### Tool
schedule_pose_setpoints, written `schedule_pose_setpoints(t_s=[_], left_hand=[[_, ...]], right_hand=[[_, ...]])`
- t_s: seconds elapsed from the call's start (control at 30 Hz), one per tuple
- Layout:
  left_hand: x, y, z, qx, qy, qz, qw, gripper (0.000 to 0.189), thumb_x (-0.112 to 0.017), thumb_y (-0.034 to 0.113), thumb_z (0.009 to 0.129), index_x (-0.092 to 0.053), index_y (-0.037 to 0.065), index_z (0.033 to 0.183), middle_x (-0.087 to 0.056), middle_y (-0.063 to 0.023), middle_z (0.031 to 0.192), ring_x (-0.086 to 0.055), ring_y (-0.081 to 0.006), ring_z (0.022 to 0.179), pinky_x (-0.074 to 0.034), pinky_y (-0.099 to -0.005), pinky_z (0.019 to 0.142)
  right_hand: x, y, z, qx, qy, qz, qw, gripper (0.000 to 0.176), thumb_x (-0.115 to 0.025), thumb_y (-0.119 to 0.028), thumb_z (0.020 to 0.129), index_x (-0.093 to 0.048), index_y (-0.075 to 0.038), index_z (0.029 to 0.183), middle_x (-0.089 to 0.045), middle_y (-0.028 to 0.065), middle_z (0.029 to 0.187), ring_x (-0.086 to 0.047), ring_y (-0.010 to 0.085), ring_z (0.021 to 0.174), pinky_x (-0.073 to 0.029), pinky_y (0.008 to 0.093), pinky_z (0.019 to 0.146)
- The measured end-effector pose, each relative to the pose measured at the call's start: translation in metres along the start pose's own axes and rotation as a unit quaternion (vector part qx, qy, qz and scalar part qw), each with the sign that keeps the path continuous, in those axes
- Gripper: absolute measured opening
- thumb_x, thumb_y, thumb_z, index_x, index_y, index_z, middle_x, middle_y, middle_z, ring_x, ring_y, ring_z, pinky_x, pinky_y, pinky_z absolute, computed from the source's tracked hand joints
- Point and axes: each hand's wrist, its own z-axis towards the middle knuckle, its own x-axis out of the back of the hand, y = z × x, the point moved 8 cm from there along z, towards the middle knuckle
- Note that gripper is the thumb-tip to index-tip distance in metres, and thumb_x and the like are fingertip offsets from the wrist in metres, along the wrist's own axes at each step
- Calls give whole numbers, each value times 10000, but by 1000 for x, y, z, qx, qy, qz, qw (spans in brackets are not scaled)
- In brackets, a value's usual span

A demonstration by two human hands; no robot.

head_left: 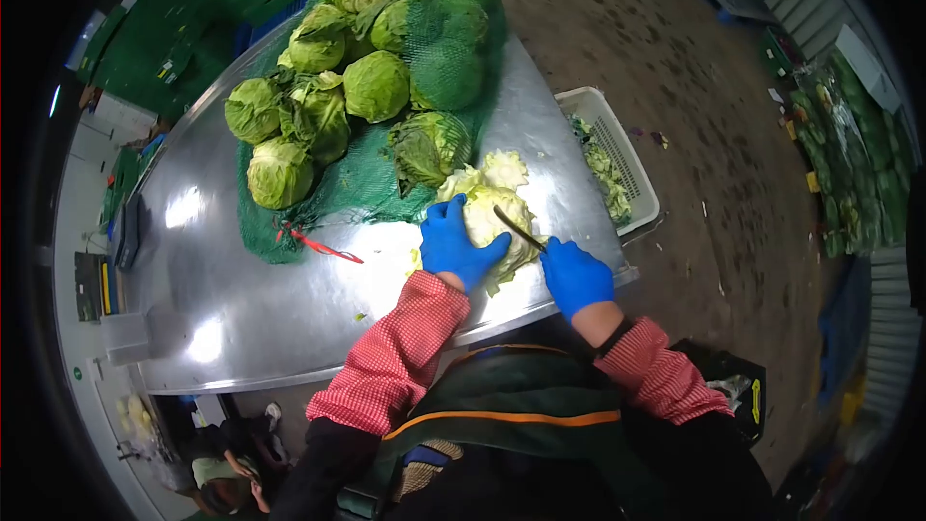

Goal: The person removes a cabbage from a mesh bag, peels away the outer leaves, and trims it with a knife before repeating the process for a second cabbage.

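A pale, trimmed cabbage [489, 217] lies on the steel table near its front right edge, with loose leaf pieces around it. My left hand [457, 245], in a blue glove, rests against the cabbage's left side with thumb and fingers spread around it. In my blue-gloved right hand [576, 277] is a knife [518, 228], its dark, narrow blade lying across the cabbage's right side. My right fingers are wrapped round the handle, which is mostly hidden. Behind the cabbage, several whole green cabbages [376, 87] sit on and inside a green net bag [357, 178].
The steel table [193, 260] carries a red tie [323, 248] beside the net. Off its right edge stands a white crate [632, 169] holding leaf trimmings. Green crates [227, 0] are stacked at the back left. Another person [227, 471] is at lower left. Filled net bags [849, 154] stand far right.
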Motion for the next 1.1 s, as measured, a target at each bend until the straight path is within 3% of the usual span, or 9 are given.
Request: schedule_pose_setpoints(t_s=[0.07, 0.13, 0.2, 0.33, 0.6, 0.7, 0.8, 0.97, 1.1], left_hand=[[-2, 7, 1, 12, 6, 27, 1000, 924, -770, 525, 613, -475, -27, 1293, -459, -244, 1204, -494, -394, 1089, -437, -454, 946], [-2, 6, -1, 12, 7, 14, 1000, 925, -766, 526, 614, -470, -27, 1294, -460, -244, 1204, -492, -400, 1088, -436, -458, 945], [-2, 17, -17, -38, 21, 36, 998, 916, -748, 522, 602, -468, -4, 1298, -465, -243, 1212, -489, -406, 1106, -439, -482, 931], [-4, -5, 3, 5, 16, -31, 999, 930, -786, 503, 608, -469, -35, 1296, -465, -261, 1186, -512, -400, 1071, -454, -449, 928], [-3, 2, 13, 35, -10, 12, 999, 907, -770, 532, 619, -501, -46, 1264, -477, -246, 1198, -526, -394, 1079, -464, -438, 930], [-2, 10, 11, 26, -3, 38, 999, 913, -762, 538, 604, -499, -21, 1276, -478, -237, 1209, -524, -389, 1065, -467, -453, 913], [-1, 25, -5, -16, 4, 57, 998, 914, -754, 537, 592, -483, 28, 1302, -471, -212, 1233, -498, -380, 1102, -459, -471, 913], [-3, 10, 1, -30, 10, -1, 1000, 924, -774, 488, 597, -462, -22, 1303, -458, -242, 1229, -482, -386, 1106, -427, -464, 955], [1, 9, -9, -102, 0, -32, 994, 941, -794, 442, 591, -439, -31, 1323, -444, -251, 1245, -445, -399, 1157, -383, -455, 1008]], right_hand=[[-13, 11, 22, -17, -3, 10, 1000, 211, -511, -297, 935, -576, -97, 916, -634, 135, 790, -670, 299, 678, -540, 421, 571], [-21, 38, 35, -52, 23, 74, 996, 253, -456, -282, 957, -577, -61, 937, -660, 193, 877, -656, 391, 740, -529, 484, 649], [2, 88, 60, -190, 11, 110, 976, 263, -423, -276, 962, -576, -62, 974, -659, 206, 931, -640, 424, 773, -512, 523, 679], [28, 17, 45, 15, -1, 86, 996, 269, -424, -282, 953, -596, -76, 956, -662, 190, 911, -655, 390, 768, -524, 494, 658], [-16, 9, 25, -25, -76, 30, 996, 266, -437, -297, 952, -604, -90, 940, -663, 157, 869, -664, 349, 757, -534, 455, 653], [-39, 39, 53, -10, -24, 46, 999, 288, -434, -322, 961, -591, -81, 958, -665, 172, 901, -654, 378, 766, -525, 479, 678], [10, 54, 71, -86, 17, 111, 990, 286, -416, -315, 977, -561, -72, 939, -640, 225, 868, -612, 428, 777, -493, 503, 696], [31, 5, 65, -54, -92, 107, 989, 664, -577, -533, 846, -467, -94, 1333, -561, 184, 1231, -604, 358, 1048, -488, 442, 869], [9, -2, 103, -10, -30, 105, 994, 554, -636, -393, 831, -505, -92, 1277, -606, 182, 1146, -622, 352, 993, -500, 448, 827]])
